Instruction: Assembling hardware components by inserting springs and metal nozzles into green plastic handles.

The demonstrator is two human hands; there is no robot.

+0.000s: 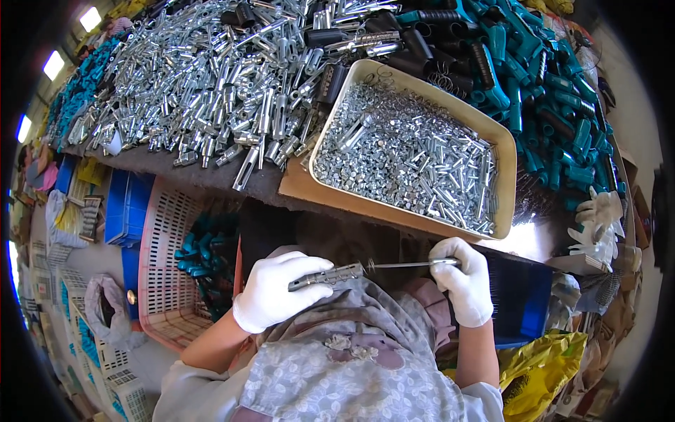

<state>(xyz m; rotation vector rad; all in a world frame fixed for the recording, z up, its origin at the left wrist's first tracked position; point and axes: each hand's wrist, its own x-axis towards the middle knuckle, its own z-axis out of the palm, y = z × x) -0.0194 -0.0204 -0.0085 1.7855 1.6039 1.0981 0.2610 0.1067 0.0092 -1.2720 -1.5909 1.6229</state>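
My left hand, in a white glove, is closed around a slotted silver metal tube held nearly level above my lap. Its right end points at my right hand. Also gloved in white, my right hand pinches a thin metal rod with a short shiny cylinder by the fingers. The rod reaches left to the tube's end, where a small wire coil shows. Whether the rod is inside the tube I cannot tell. A patterned grey apron lies below both hands.
Ahead on the table, a cream tray holds small metal pins and springs. Slotted metal tubes are heaped left of it, teal-and-black handles at right. A pink plastic basket stands lower left; white gloves lie at the right edge.
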